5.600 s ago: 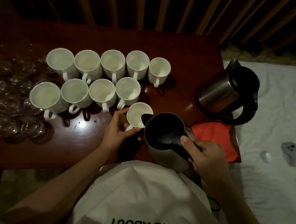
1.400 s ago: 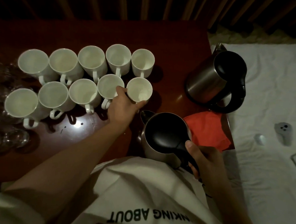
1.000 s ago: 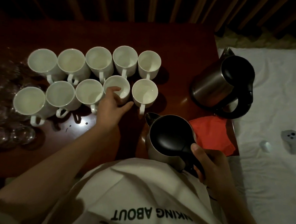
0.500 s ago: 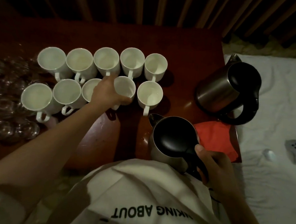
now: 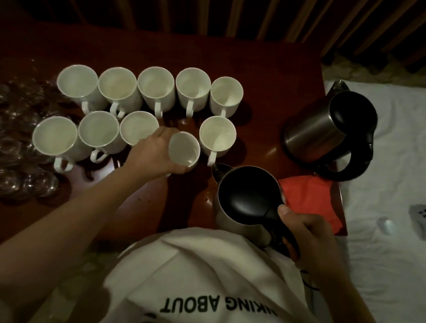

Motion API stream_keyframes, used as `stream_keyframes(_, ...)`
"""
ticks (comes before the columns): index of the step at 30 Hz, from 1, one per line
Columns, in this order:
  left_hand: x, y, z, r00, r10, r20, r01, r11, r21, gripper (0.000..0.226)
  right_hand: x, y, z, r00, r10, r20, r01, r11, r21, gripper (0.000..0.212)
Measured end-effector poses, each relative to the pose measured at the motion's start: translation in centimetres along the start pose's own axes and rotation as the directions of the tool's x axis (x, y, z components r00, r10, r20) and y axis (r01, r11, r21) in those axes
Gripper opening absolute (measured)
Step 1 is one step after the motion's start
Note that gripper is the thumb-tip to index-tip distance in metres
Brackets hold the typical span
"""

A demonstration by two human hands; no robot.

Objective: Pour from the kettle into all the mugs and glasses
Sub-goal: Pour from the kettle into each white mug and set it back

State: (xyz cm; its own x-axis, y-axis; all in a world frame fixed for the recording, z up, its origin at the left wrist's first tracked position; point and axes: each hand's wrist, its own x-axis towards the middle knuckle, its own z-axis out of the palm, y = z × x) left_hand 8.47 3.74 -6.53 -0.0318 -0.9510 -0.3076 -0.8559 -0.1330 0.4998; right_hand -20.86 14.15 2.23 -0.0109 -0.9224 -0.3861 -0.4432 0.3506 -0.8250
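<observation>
While the left hand (image 5: 155,156) grasps 1 mug (image 5: 184,148) by its wall, the right (image 5: 311,238) clenches the kettle (image 5: 248,200) handle; mug's ceramic — light, brittle, prob. slick.

Left hand (image 5: 155,153) reaches forward, fingers curled in a grip; right hand (image 5: 309,235) clenched near the body

Steel kettle (image 5: 248,202) with black lid, upright near the front edge of the tabletop (image 5: 273,73), spout aimed at the mugs. White mug (image 5: 184,148) lifted and tilted just beside that spout. Nine more white mugs (image 5: 156,89) upright in two rows. Clear glasses (image 5: 15,151) clustered far left, dim.
</observation>
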Motion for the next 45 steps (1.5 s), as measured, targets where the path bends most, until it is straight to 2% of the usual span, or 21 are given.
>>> stream_keyframes(4, -2.9, -1.0, 2.0, 0.998, 0.002, -0.063, -0.007, 0.996, -0.091, 0.094, 0.0, -0.4, 0.2, 1.0, -0.014, -0.003, 0.014, 1.0, -0.021, 0.062)
stream_keyframes(6, -4.5, -1.3, 3.4, 0.996, -0.034, -0.087, 0.015, 0.977, -0.212, 0.092, 0.0, -0.5, 0.3, 1.0, -0.008, -0.002, 0.008, 0.999, -0.033, 0.062)
stream_keyframes(11, -7.2, -1.8, 5.3, 0.988, -0.15, -0.047, 0.091, 0.792, -0.603, 0.091, 0.0, -0.4, 0.6, 1.0, 0.024, 0.002, -0.023, 0.995, -0.099, 0.057)
stream_keyframes(15, -7.6, -1.7, 4.8, 0.991, -0.133, 0.002, 0.096, 0.7, -0.707, 0.088, 0.1, -0.6, 0.8, 1.0, 0.027, 0.017, -0.024, 0.989, -0.149, 0.059)
stream_keyframes(20, -7.8, -2.1, 4.9, 0.991, -0.134, 0.023, 0.106, 0.652, -0.751, 0.089, 0.4, -1.3, 1.0, 1.0, 0.019, 0.022, -0.014, 0.981, -0.194, 0.058)
stream_keyframes(25, -7.7, -2.2, 4.6, 0.992, -0.128, 0.012, 0.097, 0.681, -0.726, 0.091, 1.2, -1.8, 1.3, 0.998, -0.034, 0.05, 0.045, 0.967, -0.25, 0.059)
stream_keyframes(29, -7.7, -2.3, 4.6, 0.991, -0.13, 0.013, 0.096, 0.666, -0.74, 0.091, 1.5, -2.2, 1.5, 0.996, -0.05, 0.071, 0.069, 0.952, -0.297, 0.061)
stream_keyframes(34, -7.6, -2.4, 4.6, 0.994, -0.113, -0.008, 0.073, 0.693, -0.717, 0.091, 1.9, -2.3, 1.8, 0.997, -0.034, 0.068, 0.055, 0.937, -0.345, 0.071)
stream_keyframes(45, -7.6, -2.4, 4.5, 0.994, -0.107, -0.009, 0.068, 0.687, -0.723, 0.09, 2.1, -3.0, 2.1, 0.995, -0.043, 0.091, 0.074, 0.926, -0.371, 0.072)
